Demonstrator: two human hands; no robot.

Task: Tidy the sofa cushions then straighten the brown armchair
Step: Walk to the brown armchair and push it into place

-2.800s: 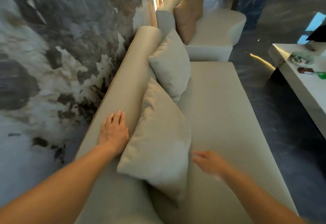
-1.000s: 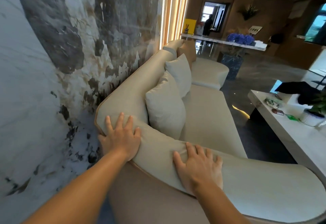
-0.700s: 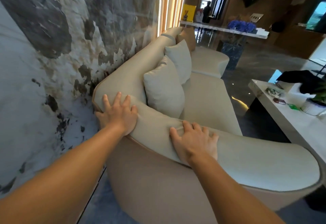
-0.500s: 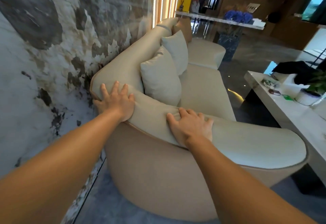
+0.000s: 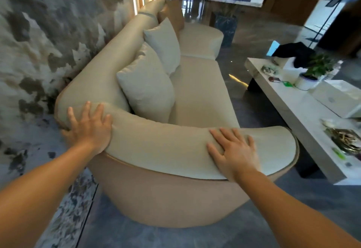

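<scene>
A long beige sofa (image 5: 197, 95) runs away from me along the marble wall. Two beige cushions lean upright against its backrest: a near cushion (image 5: 146, 89) and a far cushion (image 5: 164, 42). A brown cushion (image 5: 172, 16) stands at the far end. My left hand (image 5: 88, 128) lies flat, fingers spread, on the corner of the curved armrest (image 5: 160, 146). My right hand (image 5: 234, 150) lies flat on the same armrest further right. Neither hand holds anything. No brown armchair shows.
The marble wall (image 5: 48, 42) is close on the left. A low white coffee table (image 5: 304, 114) on the right carries a potted plant (image 5: 312, 71), a white box (image 5: 340, 97) and small items. Dark glossy floor (image 5: 234, 67) lies between sofa and table.
I have stepped back from the seat to behind the sofa's end. Both hands went from the cushion to the armrest, and the right hand has slid further right along it.
</scene>
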